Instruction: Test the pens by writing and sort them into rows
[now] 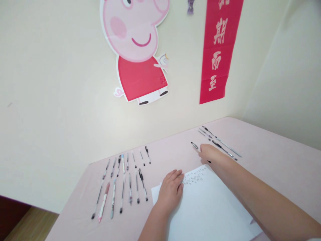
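My left hand (172,187) lies on the upper left part of a white sheet of paper (205,207), palm down with its fingers stretched out. Small handwritten marks (194,175) show near the top of the sheet, just right of those fingers. Beyond the sheet's top edge, my right hand (209,153) is closed around a pen (195,146). One end of that pen sticks out to the upper left, and a small dark tip shows below the hand. My right fingers are partly hidden by the back of the hand.
Several pens and refills (114,197) lie in two rows on the left of the pink table (75,207). More pens (223,149) lie at the right, beyond my right hand. A wall with a cartoon pig cutout (142,77) and a red banner (215,67) stands behind.
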Tool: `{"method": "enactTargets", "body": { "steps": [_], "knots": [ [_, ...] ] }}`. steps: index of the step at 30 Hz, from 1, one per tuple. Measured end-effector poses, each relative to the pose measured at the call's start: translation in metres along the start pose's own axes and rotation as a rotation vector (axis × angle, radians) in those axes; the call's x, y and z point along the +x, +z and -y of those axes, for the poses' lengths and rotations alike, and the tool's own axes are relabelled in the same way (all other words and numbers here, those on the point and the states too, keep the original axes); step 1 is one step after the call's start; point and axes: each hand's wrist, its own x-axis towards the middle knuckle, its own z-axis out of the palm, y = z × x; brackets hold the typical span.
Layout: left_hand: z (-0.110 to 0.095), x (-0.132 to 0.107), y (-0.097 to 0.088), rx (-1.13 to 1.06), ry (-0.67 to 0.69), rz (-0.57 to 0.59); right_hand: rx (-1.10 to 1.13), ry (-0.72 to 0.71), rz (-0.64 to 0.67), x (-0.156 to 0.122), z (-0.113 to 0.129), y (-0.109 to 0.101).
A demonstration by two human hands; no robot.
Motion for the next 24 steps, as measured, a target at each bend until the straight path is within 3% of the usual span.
{"method": "enactTargets", "body": {
  "steps": [8,13,16,20,22,24],
  "knots": [
    [-0.005,0.002,-0.003,-0.015,0.047,-0.006,0.279,-0.334,0.125,-0.022,0.103,0.015],
    [-0.007,0.001,0.003,-0.047,0.030,0.032,0.415,-0.561,0.216,-0.043,0.153,0.037],
    [0.001,0.004,0.017,-0.037,-0.051,0.072,0.378,-0.577,0.245,-0.059,0.175,0.055],
    [0.015,0.012,0.033,-0.024,-0.067,0.187,0.267,-0.372,0.190,-0.081,0.195,0.074],
    [0.019,0.016,0.035,-0.028,-0.055,0.213,0.218,-0.416,0.176,-0.086,0.200,0.076],
    [0.020,0.017,0.034,-0.049,-0.041,0.206,0.162,-0.558,0.181,-0.087,0.204,0.072]
  ]
}}
